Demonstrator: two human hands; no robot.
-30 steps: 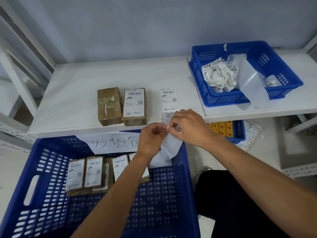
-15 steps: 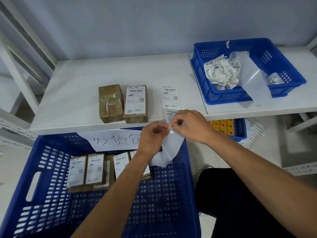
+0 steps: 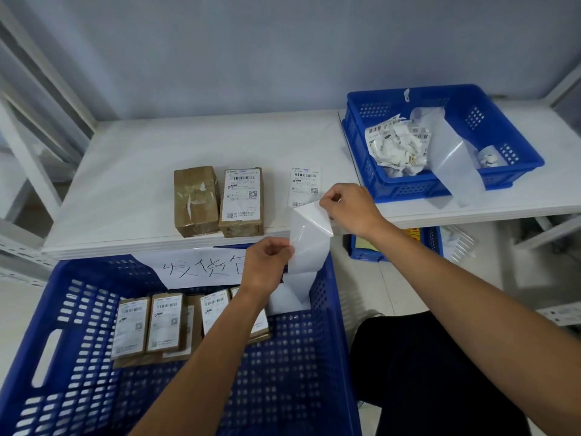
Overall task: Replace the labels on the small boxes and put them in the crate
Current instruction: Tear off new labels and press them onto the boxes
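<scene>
Two small brown boxes stand side by side on the white shelf [image 3: 125,190]: a bare one [image 3: 195,200] with torn label scraps, and one with a white label [image 3: 241,201]. Right of them a loose printed label [image 3: 304,186] lies flat. My right hand [image 3: 349,206] pinches the top corner of a white label [image 3: 309,229], peeled up from its backing strip [image 3: 298,278]. My left hand [image 3: 267,266] pinches that strip's left edge over the big blue crate [image 3: 78,388], which holds several labelled boxes [image 3: 163,322].
A smaller blue bin [image 3: 522,158] at the shelf's right holds crumpled old labels [image 3: 396,146] and a long backing strip hanging over its front. A handwritten paper sign [image 3: 195,267] hangs on the crate's far rim. A lower blue tray [image 3: 364,250] sits under the shelf.
My hands were together at the strip; the right hand has since moved up and right, peeling the white label away from the backing. The left hand stays low on the strip.
</scene>
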